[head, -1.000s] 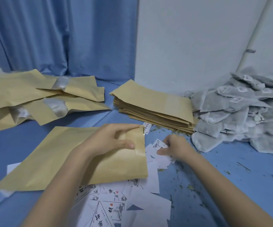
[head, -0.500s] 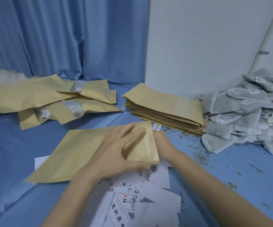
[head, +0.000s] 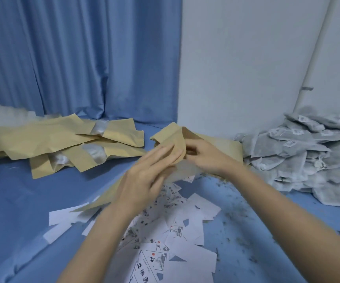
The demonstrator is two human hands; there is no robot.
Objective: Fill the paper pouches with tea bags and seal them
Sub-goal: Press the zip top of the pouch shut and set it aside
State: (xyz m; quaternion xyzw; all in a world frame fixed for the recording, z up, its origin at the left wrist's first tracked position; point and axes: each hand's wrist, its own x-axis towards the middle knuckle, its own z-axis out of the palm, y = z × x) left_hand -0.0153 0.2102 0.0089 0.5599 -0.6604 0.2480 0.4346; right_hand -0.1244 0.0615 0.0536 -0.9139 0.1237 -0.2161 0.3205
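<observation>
Both hands hold one pouch (head: 173,144): left hand (head: 144,176) flat against it, right hand (head: 203,158) pinching its mouth; tea bags (head: 308,156) lie right of the pouch, nearer the right hand.

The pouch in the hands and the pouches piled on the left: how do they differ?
The held pouch is lifted, its mouth pulled open by both hands; the piled pouches lie on the blue surface, untouched. The piled ones show clear windows; the held one's is not visible. Both are tan paper.

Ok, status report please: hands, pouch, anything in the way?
Both hands on pouch: left hand flat against it, right hand pinching its mouth. Pouch lifted, not sealed. Tea bags unobstructed at right.
</observation>
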